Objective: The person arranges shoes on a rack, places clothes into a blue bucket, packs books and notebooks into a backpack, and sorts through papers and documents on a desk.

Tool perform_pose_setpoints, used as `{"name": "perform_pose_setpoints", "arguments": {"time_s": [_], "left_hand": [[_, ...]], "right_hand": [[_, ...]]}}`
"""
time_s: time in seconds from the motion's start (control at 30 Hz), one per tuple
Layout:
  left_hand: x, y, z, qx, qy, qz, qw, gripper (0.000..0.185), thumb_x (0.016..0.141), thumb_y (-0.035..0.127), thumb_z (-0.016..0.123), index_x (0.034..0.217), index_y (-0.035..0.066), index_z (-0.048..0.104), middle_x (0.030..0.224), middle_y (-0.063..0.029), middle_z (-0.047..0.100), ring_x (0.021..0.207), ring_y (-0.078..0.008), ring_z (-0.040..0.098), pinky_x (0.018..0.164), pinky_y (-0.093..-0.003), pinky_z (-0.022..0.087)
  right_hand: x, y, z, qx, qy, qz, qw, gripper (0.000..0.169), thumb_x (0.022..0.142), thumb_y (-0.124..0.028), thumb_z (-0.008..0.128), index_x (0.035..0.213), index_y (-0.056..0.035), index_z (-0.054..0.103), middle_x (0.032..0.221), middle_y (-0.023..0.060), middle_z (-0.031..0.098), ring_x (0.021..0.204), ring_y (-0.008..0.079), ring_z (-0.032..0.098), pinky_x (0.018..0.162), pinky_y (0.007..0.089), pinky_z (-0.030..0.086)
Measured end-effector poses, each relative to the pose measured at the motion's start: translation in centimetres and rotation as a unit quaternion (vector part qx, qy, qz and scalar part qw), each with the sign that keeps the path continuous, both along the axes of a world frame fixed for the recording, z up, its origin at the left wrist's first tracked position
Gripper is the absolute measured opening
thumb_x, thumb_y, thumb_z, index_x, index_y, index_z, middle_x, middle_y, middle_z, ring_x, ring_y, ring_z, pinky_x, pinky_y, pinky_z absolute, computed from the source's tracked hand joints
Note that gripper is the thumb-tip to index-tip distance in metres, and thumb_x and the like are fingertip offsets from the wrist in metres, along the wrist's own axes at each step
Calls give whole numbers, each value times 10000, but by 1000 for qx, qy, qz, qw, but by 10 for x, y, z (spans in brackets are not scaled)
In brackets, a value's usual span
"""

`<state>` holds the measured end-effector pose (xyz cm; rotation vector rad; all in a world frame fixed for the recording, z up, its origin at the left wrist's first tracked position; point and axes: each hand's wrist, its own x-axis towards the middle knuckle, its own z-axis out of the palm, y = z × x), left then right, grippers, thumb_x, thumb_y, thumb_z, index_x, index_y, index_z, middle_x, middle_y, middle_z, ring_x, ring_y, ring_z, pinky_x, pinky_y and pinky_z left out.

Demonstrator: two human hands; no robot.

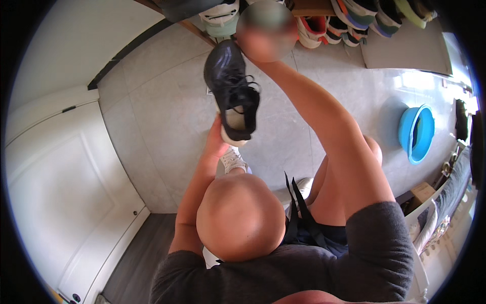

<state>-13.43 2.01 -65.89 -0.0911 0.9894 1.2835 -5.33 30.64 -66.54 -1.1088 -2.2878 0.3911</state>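
My left hand (217,140) grips a black lace-up sneaker (231,79) at its pale heel. The shoe is raised above the floor with its toe pointing towards the shelf and its opening facing up. A light insole shows inside, and the laces hang loose over the tongue. My right hand (262,45) reaches up to the shoe shelf, just right of the sneaker's toe. A round blur covers most of that hand, so its fingers and anything in them are hidden. Right beside the blur stands a pale mint and white sneaker (220,19).
Several sneakers (312,32) line the wooden shelf (313,7) ahead. A blue plastic basin (417,133) with something dark inside stands on the grey tiled floor (163,95) at right. White panelled doors (64,182) flank the left. My white-shod foot (233,159) is below the sneaker.
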Motion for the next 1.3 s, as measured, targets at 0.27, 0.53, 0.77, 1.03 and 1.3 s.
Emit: {"name": "perform_pose_setpoints", "arguments": {"time_s": [0.27, 0.53, 0.77, 1.03, 1.3], "left_hand": [[-3, -18, 22, 38, -31, 12, 999, 602, 1011, 503, 445, 1330, 6, 565, 1155, -213, 672, 983, -358, 682, 795, -509, 575], [4, -21, 9, 118, 39, -105, 987, 687, 1020, 485, 559, 1480, -3, 409, 1395, -144, 585, 1249, -261, 608, 1055, -429, 513], [41, 83, 63, 174, 107, -242, 949, 619, 1073, 463, 478, 1487, 7, 414, 1392, -97, 588, 1250, -191, 586, 1077, -359, 461], [128, 218, 119, 309, 73, -349, 882, 847, 1007, 724, 295, 1599, 118, 271, 1643, -14, 309, 1511, -163, 271, 1217, -407, 241], [95, 262, 125, 16, 282, -339, 898, 679, 984, 670, 497, 1426, 156, 541, 1365, -23, 572, 1257, -203, 516, 1084, -419, 398]], "right_hand": [[-33, -9, -5, -52, -35, 23, 998, 365, 852, -169, 675, 1215, -204, 681, 1173, 160, 675, 1185, 351, 618, 948, 488, 533], [156, -46, 95, -591, 26, 87, 802, 459, 933, -314, 737, 1339, -126, 631, 1189, 71, 707, 1098, 196, 659, 883, 333, 547], [286, -106, 160, -666, 253, -27, 701, 486, 1012, -415, 634, 1408, -137, 589, 1269, 106, 674, 1159, 206, 642, 946, 378, 548], [243, -93, 205, -560, 369, -71, 738, 900, 950, -552, 661, 1637, -285, 143, 1596, 144, 318, 1427, 327, 383, 1030, 526, 480], [185, -13, 142, -468, 588, -70, 656, 781, 868, -133, 809, 1521, -124, 381, 1324, 102, 574, 1113, 242, 651, 862, 384, 623]]}}
